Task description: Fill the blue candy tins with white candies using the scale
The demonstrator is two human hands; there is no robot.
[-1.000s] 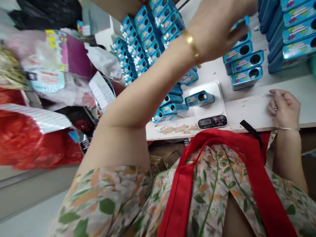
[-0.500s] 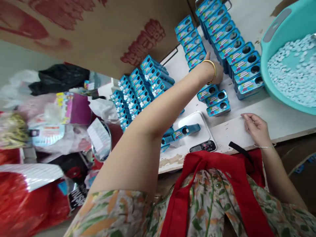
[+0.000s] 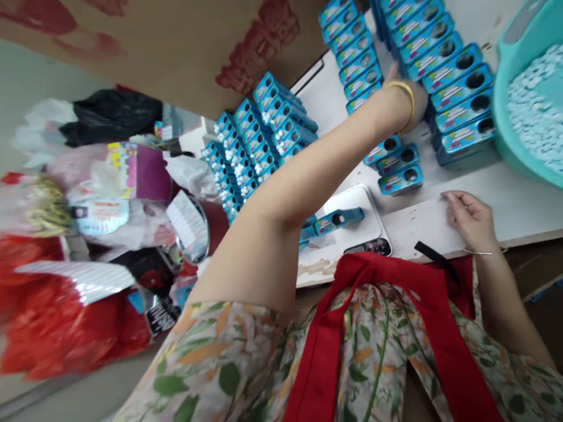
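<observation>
My left hand (image 3: pixel 412 106), with a gold bangle at the wrist, reaches between two rows of blue boxes. Its thumb points away from me beside the left row (image 3: pixel 358 64); the fingers are hidden behind the hand and blurred, so I cannot see a grip. Close by it stands the longer right row (image 3: pixel 461 79), each box with a round dark hole on top. Several blue boxes (image 3: pixel 400 179) sit just nearer to me. At the table's front edge rests my right hand (image 3: pixel 472 220), fingers curled together, with nothing visible in them.
A white scale (image 3: pixel 369 205) carries a blue box (image 3: pixel 338 220) lying across it. Further left stand rows of blue boxes (image 3: pixel 246 146) topped with white pieces. A turquoise basin (image 3: pixel 505 76) holds many pale pieces. A large cardboard box (image 3: pixel 176 53) and several bags (image 3: pixel 74 322) lie left.
The camera view has shifted, so the table's things sit further right and higher. My left hand stays between the box rows, slightly nearer the right row. My right hand keeps its place.
</observation>
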